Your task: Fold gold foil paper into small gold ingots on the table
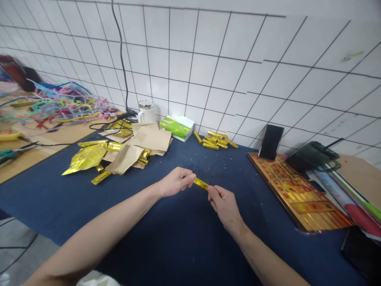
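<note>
Between my two hands stretches a slim gold foil roll [201,183], held just above the dark blue tabletop [184,226]. My left hand [177,181] is closed on its left end, thumb on top. The other end is pinched by my right hand [224,203]; the fingertips partly hide it. Several similar gold foil rolls [216,140] lie in a small pile by the wall. To the left, brown paper sheets [126,158] lie over more gold rolls, beside a crumpled gold foil sheet [86,158].
At the back stand a white mug [146,113] and a green tissue pack [176,128]. A phone [270,142] leans on the wall by a red-gold printed pack [297,194] and a dark green cup [312,155]. Colourful pipe cleaners [65,104] and pliers [14,153] lie left.
</note>
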A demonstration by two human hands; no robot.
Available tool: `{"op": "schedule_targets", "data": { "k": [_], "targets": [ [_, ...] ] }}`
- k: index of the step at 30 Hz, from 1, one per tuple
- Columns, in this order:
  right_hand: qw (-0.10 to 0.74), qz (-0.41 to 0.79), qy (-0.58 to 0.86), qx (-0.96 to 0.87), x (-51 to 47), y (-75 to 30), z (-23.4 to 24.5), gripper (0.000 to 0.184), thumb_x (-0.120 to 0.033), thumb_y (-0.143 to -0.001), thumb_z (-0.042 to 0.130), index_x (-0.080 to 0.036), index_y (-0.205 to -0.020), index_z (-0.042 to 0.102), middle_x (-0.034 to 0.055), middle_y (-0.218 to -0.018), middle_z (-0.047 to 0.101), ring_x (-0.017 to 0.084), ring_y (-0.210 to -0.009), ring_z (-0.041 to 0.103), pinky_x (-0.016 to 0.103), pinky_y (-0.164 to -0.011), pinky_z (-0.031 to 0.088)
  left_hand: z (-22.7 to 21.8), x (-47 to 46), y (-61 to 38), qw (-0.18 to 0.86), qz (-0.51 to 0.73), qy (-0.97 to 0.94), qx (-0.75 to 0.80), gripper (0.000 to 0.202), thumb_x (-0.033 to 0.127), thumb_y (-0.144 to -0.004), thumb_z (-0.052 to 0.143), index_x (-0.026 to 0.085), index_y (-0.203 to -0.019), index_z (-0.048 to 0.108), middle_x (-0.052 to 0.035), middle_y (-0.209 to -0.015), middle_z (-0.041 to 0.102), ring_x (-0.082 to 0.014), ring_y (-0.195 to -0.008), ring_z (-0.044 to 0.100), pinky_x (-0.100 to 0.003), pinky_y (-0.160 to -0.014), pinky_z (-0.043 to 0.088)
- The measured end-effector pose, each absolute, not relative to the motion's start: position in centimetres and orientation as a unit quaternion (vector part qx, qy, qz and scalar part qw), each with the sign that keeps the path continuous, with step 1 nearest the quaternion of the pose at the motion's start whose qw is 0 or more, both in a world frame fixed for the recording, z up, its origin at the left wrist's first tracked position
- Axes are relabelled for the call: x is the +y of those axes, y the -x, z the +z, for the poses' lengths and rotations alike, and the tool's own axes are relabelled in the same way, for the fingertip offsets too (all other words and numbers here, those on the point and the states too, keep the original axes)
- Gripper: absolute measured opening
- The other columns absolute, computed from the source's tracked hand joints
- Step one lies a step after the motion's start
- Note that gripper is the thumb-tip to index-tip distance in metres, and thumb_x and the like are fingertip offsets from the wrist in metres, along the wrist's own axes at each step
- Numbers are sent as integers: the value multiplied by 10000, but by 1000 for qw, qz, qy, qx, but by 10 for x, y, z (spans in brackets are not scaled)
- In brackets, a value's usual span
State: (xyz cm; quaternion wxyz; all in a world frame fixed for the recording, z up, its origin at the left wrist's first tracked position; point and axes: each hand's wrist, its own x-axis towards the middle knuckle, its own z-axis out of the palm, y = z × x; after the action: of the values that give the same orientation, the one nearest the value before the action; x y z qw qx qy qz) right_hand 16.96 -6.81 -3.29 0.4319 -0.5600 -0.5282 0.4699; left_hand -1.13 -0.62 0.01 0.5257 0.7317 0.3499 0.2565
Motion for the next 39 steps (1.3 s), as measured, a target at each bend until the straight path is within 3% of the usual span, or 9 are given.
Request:
{"op": "schedule_targets", "data": {
  "k": [3, 6, 10, 14, 20, 28, 34, 39],
  "targets": [
    [440, 461, 549, -542, -64, -178, -27, 433, -527, -791, 451, -191, -529, 382, -85, -427, 243, 55, -384, 212, 214, -373, 147, 2, -6, 13, 581, 213, -716, 323, 458, 542, -783, 433, 127, -597, 487, 33, -476, 447, -65, -441, 413, -181, -460, 316],
    [355, 451, 526, -627, -60, -189, -14, 435, -498, -806, 444, -184, -513, 375, -68, -457, 296, 60, -417, 247, 219, -401, 187, 7, -9, 12, 641, 147, -692, 298, 497, 567, -797, 385, 109, -688, 546, -21, -526, 548, -104, -495, 510, -208, -496, 363],
    [255, 481, 494, -678, -59, -195, -3, 417, -483, -793, 476, -180, -519, 387, -68, -473, 301, 62, -437, 250, 219, -414, 192, 9, -20, 5, 666, 92, -686, 276, 522, 584, -804, 347, 111, -713, 549, 6, -482, 503, -87, -438, 449, -201, -451, 330],
    [296, 530, 498, -619, -60, -189, -7, 401, -518, -791, 446, -190, -563, 405, -80, -443, 307, 58, -390, 238, 217, -385, 174, 5, -29, -3, 653, 140, -683, 295, 416, 515, -801, 424, 124, -693, 515, 63, -441, 384, -53, -400, 321, -183, -413, 238],
    [362, 459, 510, -631, -62, -187, -14, 422, -488, -814, 434, -184, -523, 404, -75, -433, 286, 61, -402, 236, 224, -399, 188, 3, -33, -7, 579, 175, -728, 323, 329, 402, -844, 361, 133, -713, 497, 58, -488, 378, -66, -461, 342, -184, -458, 282],
    [319, 422, 516, -674, -64, -191, -6, 377, -455, -821, 433, -183, -560, 409, -63, -511, 305, 74, -464, 271, 226, -440, 227, 9, -37, -7, 485, 150, -796, 330, 220, 282, -832, 381, 146, -714, 507, 46, -610, 431, -66, -545, 391, -180, -504, 305],
    [261, 378, 512, -726, -67, -188, 1, 370, -424, -825, 427, -191, -545, 361, -61, -530, 281, 82, -489, 273, 230, -460, 237, 11, -40, -7, 484, 137, -806, 313, 245, 296, -849, 361, 149, -702, 491, 39, -648, 470, -77, -603, 424, -188, -556, 333],
    [286, 356, 507, -731, -65, -192, -2, 386, -417, -833, 409, -193, -526, 339, -58, -520, 278, 83, -482, 272, 233, -460, 229, 10, -37, -5, 485, 144, -798, 326, 272, 329, -847, 365, 148, -722, 523, 44, -587, 439, -76, -556, 412, -189, -532, 333]
  ]
}}
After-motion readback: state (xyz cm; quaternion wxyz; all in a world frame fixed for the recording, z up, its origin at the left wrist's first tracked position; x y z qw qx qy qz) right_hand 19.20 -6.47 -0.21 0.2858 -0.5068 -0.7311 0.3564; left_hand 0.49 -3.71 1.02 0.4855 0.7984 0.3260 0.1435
